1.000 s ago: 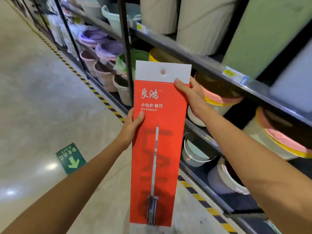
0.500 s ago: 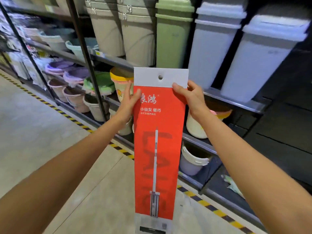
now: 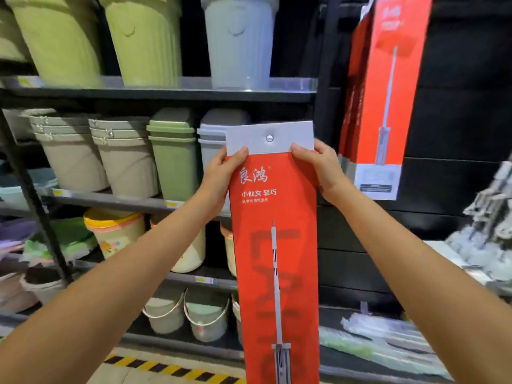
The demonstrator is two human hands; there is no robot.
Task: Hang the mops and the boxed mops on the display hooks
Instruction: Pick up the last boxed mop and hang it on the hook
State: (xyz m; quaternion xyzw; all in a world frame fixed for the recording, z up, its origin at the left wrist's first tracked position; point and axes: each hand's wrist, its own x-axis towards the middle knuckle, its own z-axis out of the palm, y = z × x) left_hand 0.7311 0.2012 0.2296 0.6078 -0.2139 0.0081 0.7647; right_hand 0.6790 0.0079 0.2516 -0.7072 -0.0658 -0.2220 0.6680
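Note:
I hold a tall red boxed mop [image 3: 277, 259] upright in front of me, its white top strip with a round hang hole at chest height. My left hand [image 3: 221, 178] grips its upper left edge and my right hand [image 3: 321, 167] grips its upper right edge. Another red boxed mop [image 3: 385, 87] hangs on the dark display panel [image 3: 457, 112] to the upper right. No hook shows clearly. Loose mops in clear wrapping [image 3: 382, 342] lie low on the right.
Black shelving [image 3: 171, 92] on the left carries green, grey and beige bins and buckets [image 3: 155, 42]. A grey metal mop rack or mop heads [image 3: 490, 225] blur at the right edge. A yellow-black floor stripe [image 3: 171, 368] runs along the shelf base.
My view has swung right along the aisle to face the shelves and the dark display panel. The boxed mop has risen and my left hand has moved up to its top corner.

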